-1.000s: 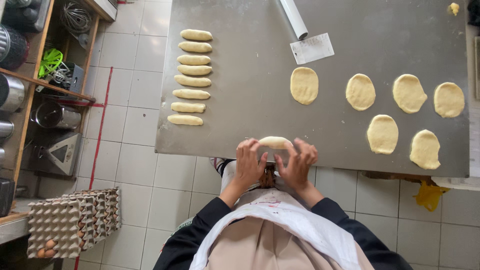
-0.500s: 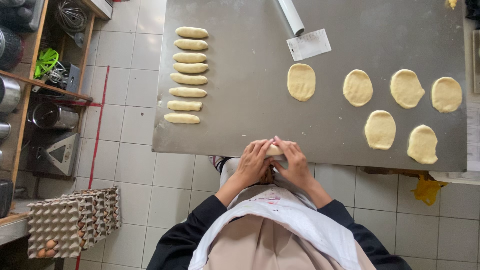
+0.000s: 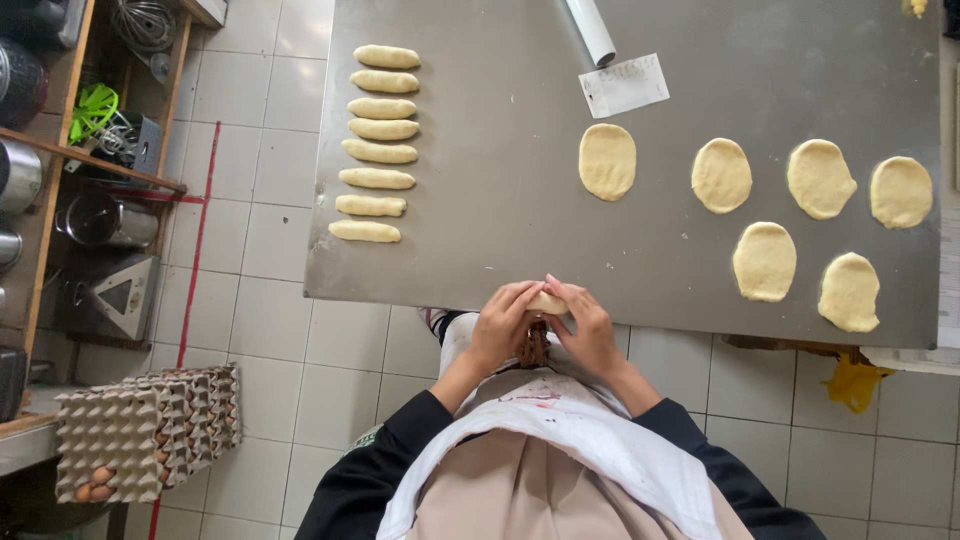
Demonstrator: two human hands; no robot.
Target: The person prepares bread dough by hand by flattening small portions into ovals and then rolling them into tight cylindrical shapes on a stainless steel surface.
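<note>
At the near edge of the steel table (image 3: 500, 230), my left hand (image 3: 500, 325) and my right hand (image 3: 585, 328) are pressed together around a small piece of pale dough (image 3: 547, 302). Only the dough's top shows between the fingers. Several flat oval dough discs (image 3: 607, 161) lie across the right half of the table. A column of several rolled dough logs (image 3: 377, 154) sits at the table's left side.
A white scraper (image 3: 624, 85) and a white rolling pin (image 3: 592, 30) lie at the far middle. A shelf with metal pots and tools (image 3: 70, 190) stands on the left, with stacked egg trays (image 3: 140, 430) below. The floor is white tile.
The dough was a wide oval held flat between my hands a second ago. My hands have closed in and folded it into a small, mostly hidden roll.
</note>
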